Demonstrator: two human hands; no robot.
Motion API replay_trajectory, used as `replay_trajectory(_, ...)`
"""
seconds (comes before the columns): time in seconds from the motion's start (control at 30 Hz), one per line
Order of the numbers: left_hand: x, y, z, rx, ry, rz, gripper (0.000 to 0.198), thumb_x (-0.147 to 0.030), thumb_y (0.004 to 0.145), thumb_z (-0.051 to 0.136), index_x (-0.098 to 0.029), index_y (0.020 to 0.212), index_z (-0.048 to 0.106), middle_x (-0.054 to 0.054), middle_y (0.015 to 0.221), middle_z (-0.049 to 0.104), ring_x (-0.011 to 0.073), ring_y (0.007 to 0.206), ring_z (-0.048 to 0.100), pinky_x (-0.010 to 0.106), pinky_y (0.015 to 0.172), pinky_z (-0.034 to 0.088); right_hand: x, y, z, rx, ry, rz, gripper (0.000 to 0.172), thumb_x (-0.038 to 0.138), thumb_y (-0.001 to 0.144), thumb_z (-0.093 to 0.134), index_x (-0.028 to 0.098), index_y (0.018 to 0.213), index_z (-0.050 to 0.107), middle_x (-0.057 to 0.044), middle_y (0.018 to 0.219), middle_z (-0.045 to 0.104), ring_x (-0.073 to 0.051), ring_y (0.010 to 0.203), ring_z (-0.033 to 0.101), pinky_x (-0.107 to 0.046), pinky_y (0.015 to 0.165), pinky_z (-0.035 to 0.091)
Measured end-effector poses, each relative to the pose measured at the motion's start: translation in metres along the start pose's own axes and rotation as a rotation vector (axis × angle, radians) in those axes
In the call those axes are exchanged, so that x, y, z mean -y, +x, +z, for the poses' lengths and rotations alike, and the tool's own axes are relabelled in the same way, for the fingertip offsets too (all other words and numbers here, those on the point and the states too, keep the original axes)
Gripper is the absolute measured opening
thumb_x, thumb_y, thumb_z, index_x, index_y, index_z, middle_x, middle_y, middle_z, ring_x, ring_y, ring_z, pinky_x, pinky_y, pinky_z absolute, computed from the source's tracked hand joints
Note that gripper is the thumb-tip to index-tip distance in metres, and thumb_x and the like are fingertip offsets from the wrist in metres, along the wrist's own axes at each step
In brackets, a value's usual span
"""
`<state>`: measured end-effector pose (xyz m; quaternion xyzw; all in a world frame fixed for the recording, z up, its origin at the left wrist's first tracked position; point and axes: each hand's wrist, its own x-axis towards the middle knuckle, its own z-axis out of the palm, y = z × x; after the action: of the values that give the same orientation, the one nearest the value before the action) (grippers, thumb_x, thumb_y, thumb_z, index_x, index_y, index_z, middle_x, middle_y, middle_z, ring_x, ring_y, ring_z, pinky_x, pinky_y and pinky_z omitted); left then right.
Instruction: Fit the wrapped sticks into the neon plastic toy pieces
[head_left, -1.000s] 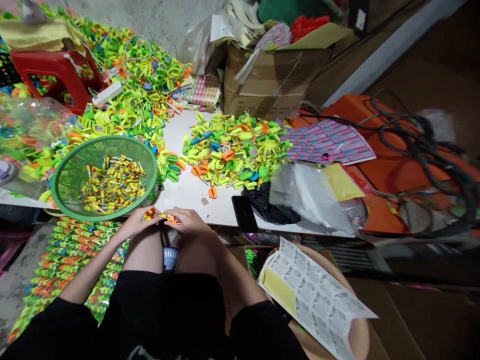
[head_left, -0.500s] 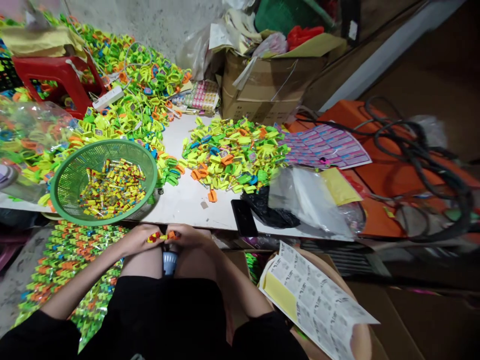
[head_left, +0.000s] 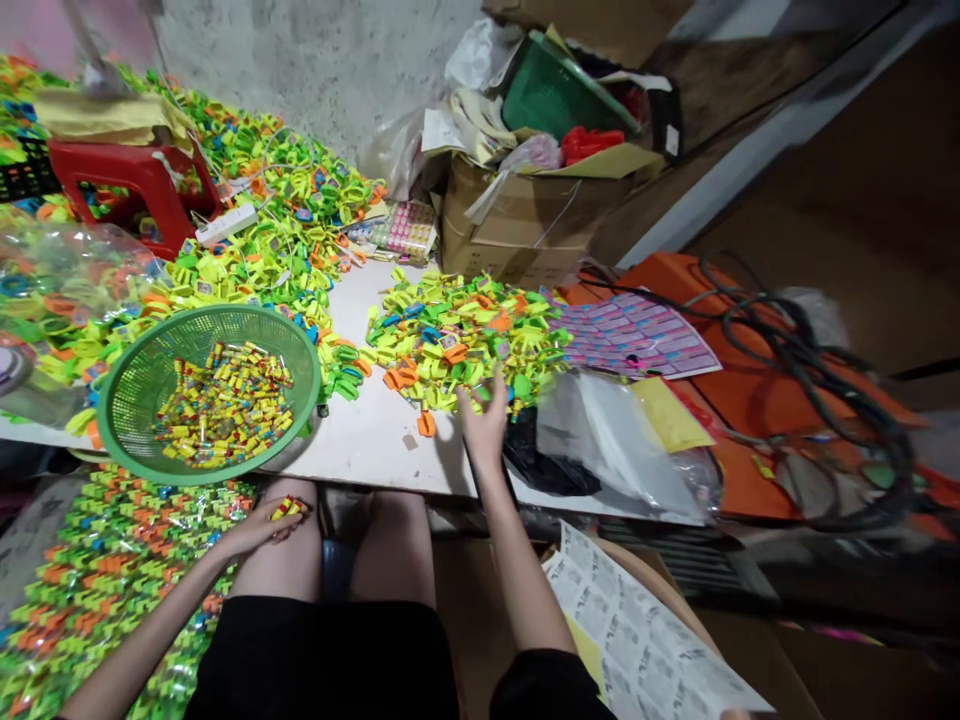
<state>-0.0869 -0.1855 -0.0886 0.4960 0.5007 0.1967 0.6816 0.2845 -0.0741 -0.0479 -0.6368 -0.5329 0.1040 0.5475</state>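
My left hand rests on my left thigh, fingers curled round several small yellow-and-red tubes. More tubes of that kind lie in a green mesh basket on the table's front left. My right hand is stretched over the near edge of a pile of yellow, green, orange and blue plastic pieces. Its fingers are apart and I see nothing held in them; whether they touch the pile I cannot tell. A single orange piece lies just left of that hand. The dark phone beneath my right wrist is mostly covered.
A larger heap of plastic pieces surrounds a red stool and a power strip. Behind the small pile stands a cardboard box. Plastic bags, a pink-blue printed sheet and black cables lie right.
My right hand has left my lap, where it held an orange piece near my left hand, and reached forward to the pile. My left hand stays low with its tubes. The view has tilted slightly.
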Motion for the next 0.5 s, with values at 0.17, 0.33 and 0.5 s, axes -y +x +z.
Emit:
replay_trajectory(0.17,0.031,0.011,0.009,-0.055,-0.162,-0.109,0.057,-0.069,0.068,0.061,-0.013,0.079,0.064,0.005,0.072,0.061,0.0109,0.055,0.051,0.020,0.044,0.036,-0.027,-0.026,0.090,0.465,0.074,0.053,0.032,0.039,0.083,0.052,0.019,0.106,0.060,-0.012,0.114,0.058,-0.020,0.090,0.061,-0.038,0.083,0.052)
replay_trajectory(0.33,0.044,0.019,0.014,-0.030,-0.143,-0.119,0.060,-0.068,0.068,0.063,-0.014,0.092,0.063,0.002,0.070,0.059,0.0077,0.051,0.046,0.017,0.040,0.029,-0.036,0.007,0.170,0.380,0.024,0.124,0.031,0.027,0.085,0.044,0.013,0.110,0.057,-0.016,0.115,0.057,-0.022,0.101,0.056,-0.040,0.095,0.044)
replay_trajectory(0.5,0.034,0.013,0.014,0.017,-0.069,-0.109,0.061,-0.064,0.069,0.065,-0.014,0.105,0.059,-0.001,0.071,0.058,0.0043,0.048,0.036,0.017,0.042,0.022,-0.039,0.026,0.205,0.398,-0.012,0.166,0.016,0.025,0.078,0.054,0.014,0.087,0.061,-0.013,0.100,0.061,-0.024,0.102,0.054,-0.044,0.099,0.038)
